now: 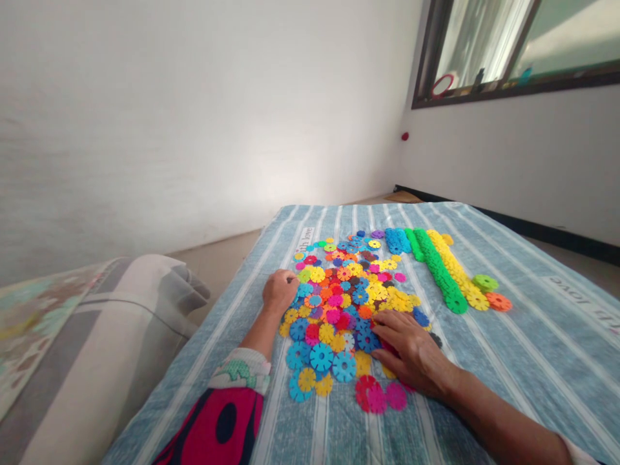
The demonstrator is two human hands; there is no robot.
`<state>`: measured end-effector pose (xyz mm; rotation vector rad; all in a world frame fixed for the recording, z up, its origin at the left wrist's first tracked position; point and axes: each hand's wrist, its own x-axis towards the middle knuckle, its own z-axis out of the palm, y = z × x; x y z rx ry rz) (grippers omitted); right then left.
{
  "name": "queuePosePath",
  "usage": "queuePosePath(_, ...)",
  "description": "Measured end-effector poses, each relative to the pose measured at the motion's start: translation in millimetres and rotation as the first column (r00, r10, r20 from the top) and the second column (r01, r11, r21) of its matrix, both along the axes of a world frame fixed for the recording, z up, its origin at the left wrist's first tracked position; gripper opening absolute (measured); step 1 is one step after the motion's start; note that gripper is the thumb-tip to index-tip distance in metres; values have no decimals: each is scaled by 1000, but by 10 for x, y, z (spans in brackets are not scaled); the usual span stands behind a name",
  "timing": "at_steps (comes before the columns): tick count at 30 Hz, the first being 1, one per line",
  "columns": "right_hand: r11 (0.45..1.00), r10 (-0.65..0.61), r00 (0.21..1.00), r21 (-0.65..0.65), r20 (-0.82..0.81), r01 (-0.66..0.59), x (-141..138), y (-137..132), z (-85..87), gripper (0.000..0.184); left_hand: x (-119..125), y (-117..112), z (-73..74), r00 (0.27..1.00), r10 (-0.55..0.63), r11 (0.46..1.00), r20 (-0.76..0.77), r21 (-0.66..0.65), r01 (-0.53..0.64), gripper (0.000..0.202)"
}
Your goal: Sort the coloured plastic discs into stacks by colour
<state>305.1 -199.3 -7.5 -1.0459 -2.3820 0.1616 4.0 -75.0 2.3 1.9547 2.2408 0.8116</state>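
Observation:
A heap of notched plastic discs (334,300) in many colours is spread over the striped cloth. At its left edge my left hand (279,290) is closed, fingers curled, with a small dark spot by the fingertips; what it holds, if anything, I cannot make out. My right hand (409,342) lies palm down on the right side of the heap, fingers stretched out, touching discs and hiding some under the palm. Beyond it lie rows of overlapping discs sorted by colour: a long green row (433,261), a yellow row (450,261) and shorter blue rows (396,240).
A blue-and-white striped cloth (513,349) covers the surface. Loose lime (485,282) and orange (498,301) discs lie by the yellow row's near end. Grey-and-white folded bedding (130,310) is at the left. A window (513,45) is at the upper right.

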Motion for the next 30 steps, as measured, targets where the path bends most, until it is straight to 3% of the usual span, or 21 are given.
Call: queuePosePath(30,999,-20,1000,-40,9,20,-36,11,38,14,-78,25,5,999,-32,999,-12,31,32,19)
